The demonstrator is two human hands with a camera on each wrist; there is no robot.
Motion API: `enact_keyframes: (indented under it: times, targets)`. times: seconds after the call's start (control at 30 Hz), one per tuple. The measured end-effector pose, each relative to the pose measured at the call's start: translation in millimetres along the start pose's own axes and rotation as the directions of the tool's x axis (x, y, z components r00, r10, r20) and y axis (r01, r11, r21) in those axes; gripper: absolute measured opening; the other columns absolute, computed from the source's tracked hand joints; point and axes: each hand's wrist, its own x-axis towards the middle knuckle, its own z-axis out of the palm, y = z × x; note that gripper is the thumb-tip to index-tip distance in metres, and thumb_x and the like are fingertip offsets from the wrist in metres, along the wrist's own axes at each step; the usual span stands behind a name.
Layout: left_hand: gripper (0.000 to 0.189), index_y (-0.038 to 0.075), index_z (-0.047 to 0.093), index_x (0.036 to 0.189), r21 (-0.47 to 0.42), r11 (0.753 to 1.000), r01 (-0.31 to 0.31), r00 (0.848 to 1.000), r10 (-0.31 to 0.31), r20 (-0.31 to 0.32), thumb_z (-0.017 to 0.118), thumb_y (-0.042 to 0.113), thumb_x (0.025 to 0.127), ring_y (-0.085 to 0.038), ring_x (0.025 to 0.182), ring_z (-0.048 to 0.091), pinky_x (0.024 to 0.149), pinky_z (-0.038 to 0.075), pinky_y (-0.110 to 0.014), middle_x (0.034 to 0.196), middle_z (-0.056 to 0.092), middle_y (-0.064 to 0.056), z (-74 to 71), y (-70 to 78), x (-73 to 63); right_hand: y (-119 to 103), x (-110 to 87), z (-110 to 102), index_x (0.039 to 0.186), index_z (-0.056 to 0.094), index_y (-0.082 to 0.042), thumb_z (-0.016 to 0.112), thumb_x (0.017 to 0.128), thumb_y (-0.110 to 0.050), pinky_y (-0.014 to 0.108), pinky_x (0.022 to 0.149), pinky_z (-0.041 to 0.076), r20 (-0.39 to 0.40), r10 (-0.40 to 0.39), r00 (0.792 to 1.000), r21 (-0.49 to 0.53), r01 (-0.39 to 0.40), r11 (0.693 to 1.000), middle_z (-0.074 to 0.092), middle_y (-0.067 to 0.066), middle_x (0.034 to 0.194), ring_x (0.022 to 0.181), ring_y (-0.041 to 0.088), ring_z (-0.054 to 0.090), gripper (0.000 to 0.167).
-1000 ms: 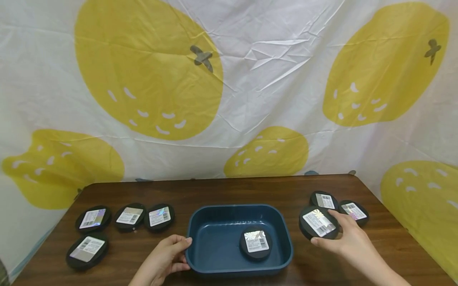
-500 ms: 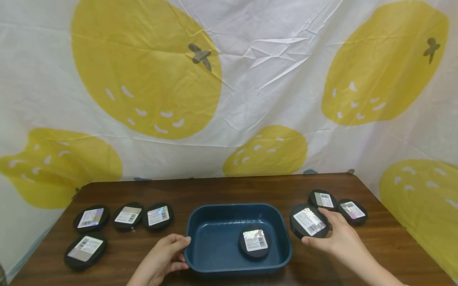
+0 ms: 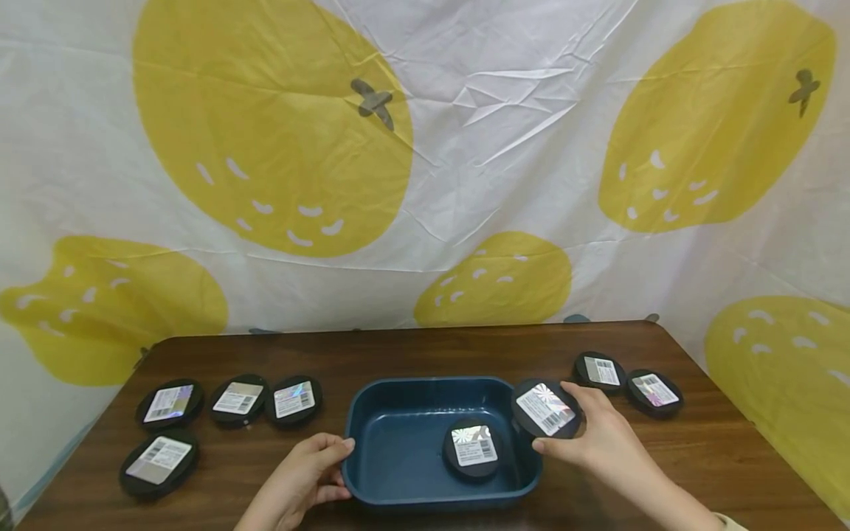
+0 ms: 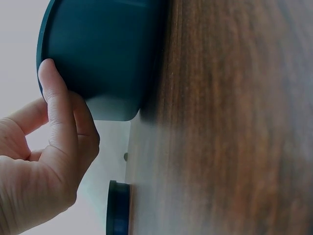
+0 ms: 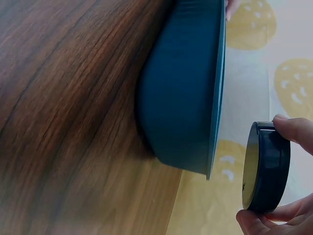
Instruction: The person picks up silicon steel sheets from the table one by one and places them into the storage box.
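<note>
The step in hand is judged to be the transfer of 1 black round container (image 3: 547, 409) into the blue tray (image 3: 398, 461). The container is held label up by the right grip (image 3: 604, 431), with the thumb and fingers set on opposite sides of its edge. In the head view the tray's right rim is overlapped by it; in the right wrist view a gap is seen between its underside and that rim, so it is held higher than the tray's wall and is not yet set down. The tray's left rim is pinched by the left grip (image 3: 319, 468), by which the tray is probably steadied. Inside the tray, toward the right end, 1 similar container (image 3: 473, 448) is laid flat with its label up. On the worktop (image 3: 412, 352), 4 labelled containers (image 3: 294, 402) are spread at the left and 2 others (image 3: 599, 370) are placed close together at the right. For the next move, a shift inward past the rim and then a level lowering seem to be called for, with the right grip loosened only once support is felt; a knock against the rim or the container already inside is best avoided.
</note>
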Motion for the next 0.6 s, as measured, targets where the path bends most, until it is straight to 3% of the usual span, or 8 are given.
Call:
enact_keyframes:
  times: [0.33, 0.6]
  targets:
    - [0.02, 0.002, 0.048, 0.095, 0.001, 1.0, 0.004, 1.0, -0.004, 0.01, 0.055, 0.021, 0.093, -0.012, 0.062, 0.048, 0.058, 0.054, -0.026, 0.07, 0.047, -0.003, 0.6, -1.2, 0.6, -12.4, 3.2, 15.9, 0.13, 0.047, 0.003, 0.084, 0.059, -0.044, 0.05, 0.089, 0.046, 0.005, -0.03, 1.0, 0.041, 0.03, 0.999, 0.049, 0.02, 0.127, 0.109, 0.035, 0.053, 0.092]
    - [0.018, 0.004, 0.048, 0.093, -0.005, 1.0, 0.002, 1.0, -0.002, 0.013, 0.056, 0.02, 0.092, -0.011, 0.061, 0.048, 0.057, 0.053, -0.025, 0.07, 0.047, -0.002, -0.4, 0.7, 0.3, -21.9, 6.0, 25.1, 0.13, 0.047, 0.002, 0.085, 0.058, -0.039, 0.049, 0.087, 0.046, 0.019, -0.012, 1.0, 0.047, 0.011, 0.999, 0.049, 0.018, 0.126, 0.106, 0.032, 0.054, 0.091]
